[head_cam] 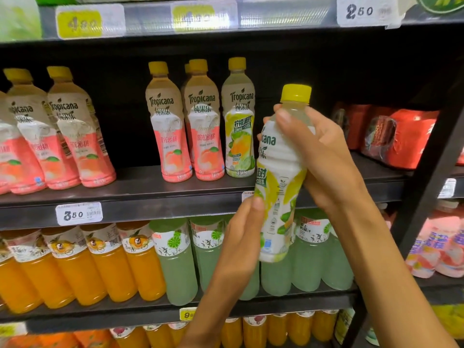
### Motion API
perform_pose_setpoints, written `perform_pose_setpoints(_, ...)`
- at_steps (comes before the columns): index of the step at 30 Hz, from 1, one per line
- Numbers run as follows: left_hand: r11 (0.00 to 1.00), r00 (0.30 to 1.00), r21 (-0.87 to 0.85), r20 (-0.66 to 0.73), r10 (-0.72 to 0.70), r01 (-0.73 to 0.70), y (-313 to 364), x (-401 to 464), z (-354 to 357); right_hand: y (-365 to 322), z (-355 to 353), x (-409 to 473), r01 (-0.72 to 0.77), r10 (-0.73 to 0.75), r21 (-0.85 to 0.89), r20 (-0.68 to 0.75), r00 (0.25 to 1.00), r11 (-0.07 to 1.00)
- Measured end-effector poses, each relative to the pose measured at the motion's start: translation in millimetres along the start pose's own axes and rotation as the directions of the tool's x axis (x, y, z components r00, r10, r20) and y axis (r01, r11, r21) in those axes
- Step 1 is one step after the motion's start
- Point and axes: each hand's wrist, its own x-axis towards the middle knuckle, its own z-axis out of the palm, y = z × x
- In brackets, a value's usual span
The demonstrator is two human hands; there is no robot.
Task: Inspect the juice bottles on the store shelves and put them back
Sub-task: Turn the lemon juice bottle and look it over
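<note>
Both hands hold one lemon juice bottle point(278, 182) upright in front of the middle shelf point(150, 197).

The right hand point(319, 156) wraps its fingers round the bottle's upper half, just under the yellow cap point(296, 92); the left hand point(241, 237) grips the lower half, thumb pressed on the label. Behind it on the shelf stands a matching lemon bottle point(239, 121), with peach bottles point(173, 126) to its left. Orange bottles point(75, 267) and pale green bottles point(180, 267) fill the shelf below.
</note>
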Motion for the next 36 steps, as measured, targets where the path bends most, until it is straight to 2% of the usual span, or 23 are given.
perform_pose_setpoints(3,0.999,0.999,0.019,-0.020,0.035,-0.034,-5,2,4,0,4,-3,-0.025,0.025,-0.021,-0.004,1.000,0.999)
perform_pose_setpoints(6,0.996,1.000,-0.089,-0.011,0.015,-0.016,-6,4,-2,-4,3,-2,-0.089,0.084,0.070,0.072,0.994,0.994)
perform_pose_setpoints(9,0.976,0.995,-0.197,0.063,-0.084,0.094,-6,6,-12,-3,0,2,-0.147,0.130,0.149,0.118,0.984,0.978)
perform_pose_setpoints(12,0.957,0.972,-0.223,0.184,-0.148,0.188,-3,6,-14,2,4,3,-0.214,0.175,0.228,0.182,0.968,0.950)
perform_pose_setpoints(17,0.991,0.993,-0.073,0.026,-0.112,0.113,-5,7,-13,2,8,-2,-0.069,0.056,0.103,0.118,0.991,0.992)
perform_pose_setpoints(19,0.991,0.991,-0.052,-0.042,-0.129,0.127,0,4,-8,2,10,-4,-0.039,0.033,0.062,0.082,0.996,0.997)
perform_pose_setpoints(21,0.990,0.986,-0.052,-0.097,-0.138,0.133,0,1,-5,3,13,-5,-0.053,0.050,0.070,0.046,0.998,0.996)
perform_pose_setpoints(25,0.981,0.983,-0.140,-0.103,-0.149,0.134,1,3,-9,4,11,-2,-0.119,0.114,0.105,0.051,0.992,0.987)
perform_pose_setpoints(27,0.962,0.976,-0.196,-0.067,-0.209,0.192,-1,4,-14,6,9,2,-0.157,0.146,0.135,0.082,0.986,0.978)
perform_pose_setpoints(30,0.925,0.956,-0.243,0.097,-0.276,0.292,-3,0,-16,12,8,7,-0.237,0.207,0.228,0.147,0.967,0.944)
perform_pose_setpoints(33,0.892,0.928,-0.279,0.223,-0.300,0.355,-3,-1,-13,19,8,7,-0.232,0.206,0.260,0.124,0.971,0.937)
perform_pose_setpoints(36,0.933,0.947,-0.199,0.178,-0.267,0.301,-3,2,-15,18,6,6,-0.178,0.163,0.235,0.084,0.983,0.956)
